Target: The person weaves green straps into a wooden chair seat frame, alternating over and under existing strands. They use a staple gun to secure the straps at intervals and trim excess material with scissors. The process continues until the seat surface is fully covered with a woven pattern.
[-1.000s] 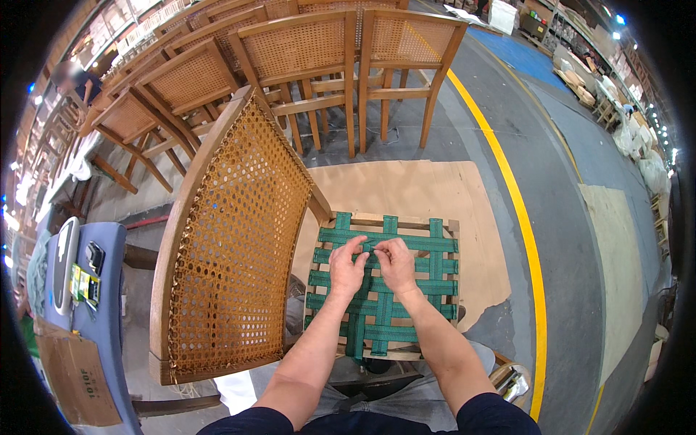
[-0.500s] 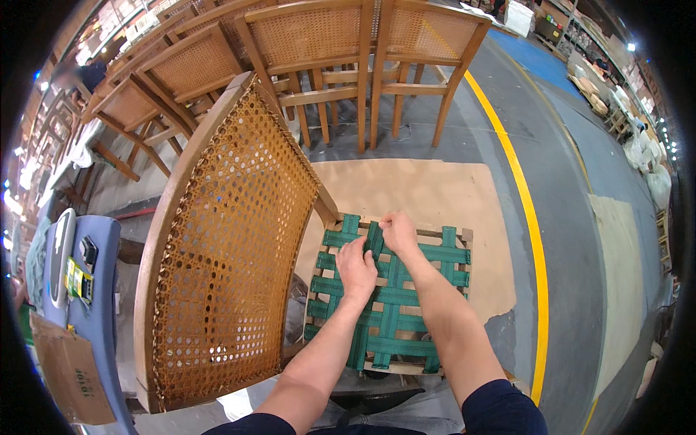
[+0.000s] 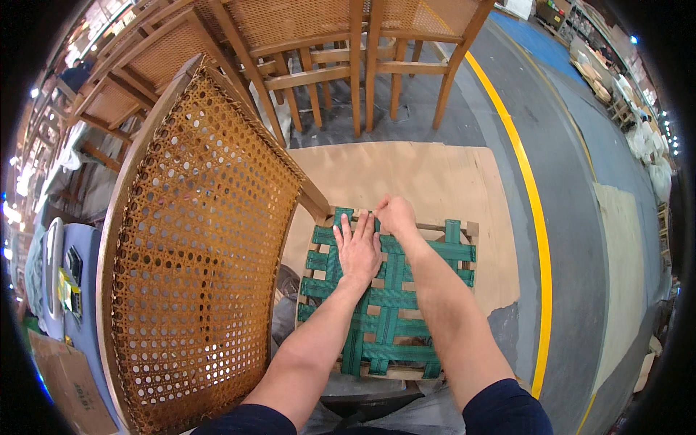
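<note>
A chair seat of woven green webbing straps [image 3: 388,299] on a wooden frame lies before me, beside the chair's tall cane backrest [image 3: 206,246]. My left hand [image 3: 358,250] presses flat on the webbing near the seat's far edge, fingers stretched and slightly spread. Just right of it, my right hand [image 3: 396,216] is closed at the far rail, by the upper end of a lengthwise strap. Its curled fingers hide whatever they may hold. Gaps between the straps show the frame and floor below.
Several cane-backed wooden chairs [image 3: 304,32] stand beyond the seat. A sheet of brown cardboard [image 3: 428,174] lies on the grey floor, left of a yellow line [image 3: 533,196]. A blue padded surface [image 3: 81,268] with small items is at far left, above a cardboard box [image 3: 72,377].
My left hand has flattened, its fingers straightening over the webbing. The right hand has risen slightly at the far rail. The view has shifted, so the backrest appears farther left.
</note>
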Motion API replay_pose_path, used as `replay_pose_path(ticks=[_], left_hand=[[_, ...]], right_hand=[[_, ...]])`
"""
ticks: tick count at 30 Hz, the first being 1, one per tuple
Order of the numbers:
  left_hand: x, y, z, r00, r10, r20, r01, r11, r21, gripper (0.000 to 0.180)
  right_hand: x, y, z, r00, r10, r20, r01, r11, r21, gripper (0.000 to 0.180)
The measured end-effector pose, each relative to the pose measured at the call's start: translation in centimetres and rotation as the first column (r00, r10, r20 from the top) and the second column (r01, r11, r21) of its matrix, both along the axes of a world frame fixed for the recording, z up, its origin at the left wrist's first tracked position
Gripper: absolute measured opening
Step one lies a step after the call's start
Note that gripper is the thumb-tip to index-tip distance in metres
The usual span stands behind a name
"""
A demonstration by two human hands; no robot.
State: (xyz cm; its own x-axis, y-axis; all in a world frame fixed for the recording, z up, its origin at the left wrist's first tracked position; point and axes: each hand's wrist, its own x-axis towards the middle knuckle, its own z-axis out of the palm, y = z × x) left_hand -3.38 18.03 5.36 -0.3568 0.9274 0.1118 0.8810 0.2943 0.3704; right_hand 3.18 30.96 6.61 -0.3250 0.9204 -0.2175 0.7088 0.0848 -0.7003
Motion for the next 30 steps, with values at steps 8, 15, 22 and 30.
replay_pose_path(ticks=[8, 15, 22, 30], left_hand=[[-2.8, -1.4, -0.8, 0.997, 0.057, -0.052, -0.06, 0.996, -0.06, 0.053], [-1.5, -0.1, -1.4, 0.94, 0.01, -0.341, -0.003, 1.0, 0.022, 0.055], [-0.7, 0.7, -1.8, 0.934, 0.064, -0.351, -0.065, 0.998, 0.008, 0.053], [-0.4, 0.4, 0.2, 0.978, 0.003, -0.21, -0.015, 0.998, -0.055, 0.054]], right_hand=[[17.1, -8.2, 4.1, 0.637, -0.403, -0.658, 0.293, 0.915, -0.278, 0.031], [48.5, -32.8, 9.2, 0.393, -0.909, -0.138, 0.919, 0.385, 0.078, 0.019], [53.6, -44.4, 8.4, 0.162, -0.917, 0.364, 0.958, 0.235, 0.166, 0.038], [50.6, -43.6, 2.9, 0.224, -0.97, 0.093, 0.974, 0.226, 0.01, 0.038]])
